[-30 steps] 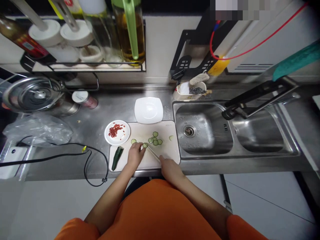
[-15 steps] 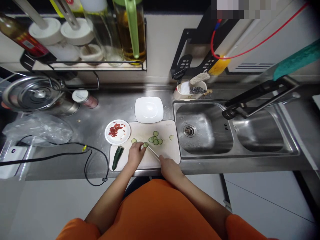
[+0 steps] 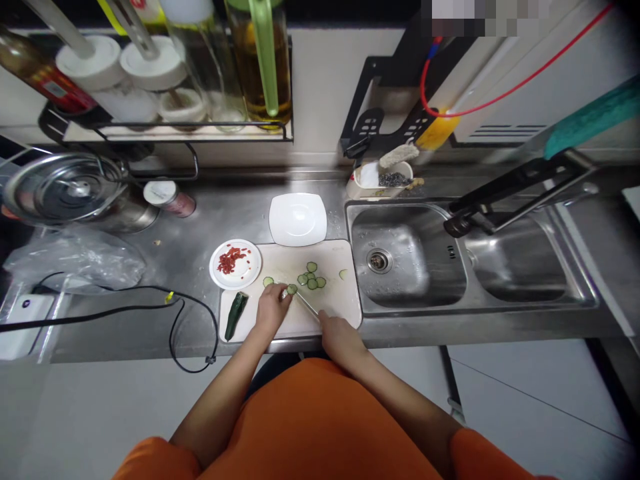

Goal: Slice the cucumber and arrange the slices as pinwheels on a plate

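Observation:
On the white cutting board [image 3: 345, 313], my left hand [image 3: 273, 310] is closed on a cucumber piece [image 3: 291, 289]; its cut face shows at the fingertips. My right hand [image 3: 343, 339] grips a knife [image 3: 309, 305], its thin blade reaching up-left to that piece. Several cucumber slices [image 3: 312, 283] lie in a cluster beyond the blade. One more slice [image 3: 268, 281] sits just past my left hand, and a pale sliver [image 3: 343, 274] lies to the right. A dark green length of cucumber [image 3: 236, 316] rests on the board's left side.
A small white plate [image 3: 215, 270] of red bits overlaps the board's upper left corner. Behind the board stands a white square dish [image 3: 298, 220]. A double steel sink [image 3: 410, 308] adjoins on the right. Black cable [image 3: 173, 333], a plastic bag [image 3: 75, 257] and a lidded pot [image 3: 75, 193] are left.

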`<state>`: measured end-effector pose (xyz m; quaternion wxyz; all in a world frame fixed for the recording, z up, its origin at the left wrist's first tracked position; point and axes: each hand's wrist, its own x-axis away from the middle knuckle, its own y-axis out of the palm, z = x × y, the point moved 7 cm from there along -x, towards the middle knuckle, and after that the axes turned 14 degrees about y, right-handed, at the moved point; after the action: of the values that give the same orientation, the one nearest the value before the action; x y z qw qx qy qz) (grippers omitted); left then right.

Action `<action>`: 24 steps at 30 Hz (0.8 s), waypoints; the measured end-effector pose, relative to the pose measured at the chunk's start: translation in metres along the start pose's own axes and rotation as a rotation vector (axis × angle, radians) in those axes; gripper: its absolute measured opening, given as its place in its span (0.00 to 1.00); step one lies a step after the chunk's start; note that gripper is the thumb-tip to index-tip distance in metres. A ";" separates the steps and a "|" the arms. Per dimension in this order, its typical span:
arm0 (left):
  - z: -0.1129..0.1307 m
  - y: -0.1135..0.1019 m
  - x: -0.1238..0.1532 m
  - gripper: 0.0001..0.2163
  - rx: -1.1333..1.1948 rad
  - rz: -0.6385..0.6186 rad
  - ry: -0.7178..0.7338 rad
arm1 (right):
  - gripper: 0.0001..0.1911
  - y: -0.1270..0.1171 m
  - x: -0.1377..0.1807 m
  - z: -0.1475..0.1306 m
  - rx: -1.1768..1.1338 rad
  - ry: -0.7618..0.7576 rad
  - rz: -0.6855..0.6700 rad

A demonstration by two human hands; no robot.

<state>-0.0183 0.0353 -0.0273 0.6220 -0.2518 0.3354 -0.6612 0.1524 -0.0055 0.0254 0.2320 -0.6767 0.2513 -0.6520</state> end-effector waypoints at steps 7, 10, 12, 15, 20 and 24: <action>-0.001 0.001 -0.001 0.08 -0.003 -0.006 -0.009 | 0.18 0.001 -0.003 -0.005 -0.022 -0.001 -0.021; -0.002 0.001 -0.001 0.07 -0.004 -0.015 -0.022 | 0.18 0.003 -0.003 -0.006 -0.017 -0.010 -0.030; -0.002 0.002 -0.002 0.07 -0.003 -0.023 -0.034 | 0.18 0.005 -0.001 -0.002 -0.019 -0.010 -0.031; -0.003 0.001 -0.003 0.06 0.000 -0.023 -0.053 | 0.18 0.009 0.003 0.008 -0.027 0.005 -0.029; 0.001 0.001 -0.007 0.03 0.016 -0.025 -0.060 | 0.20 0.015 0.007 0.025 -0.031 0.049 -0.063; 0.005 0.001 -0.009 0.05 0.056 -0.049 -0.096 | 0.20 0.014 0.007 0.027 -0.043 0.052 -0.058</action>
<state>-0.0128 0.0435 -0.0236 0.6276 -0.2742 0.2803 -0.6725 0.1785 -0.0208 0.0209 0.1917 -0.6715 0.2514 -0.6701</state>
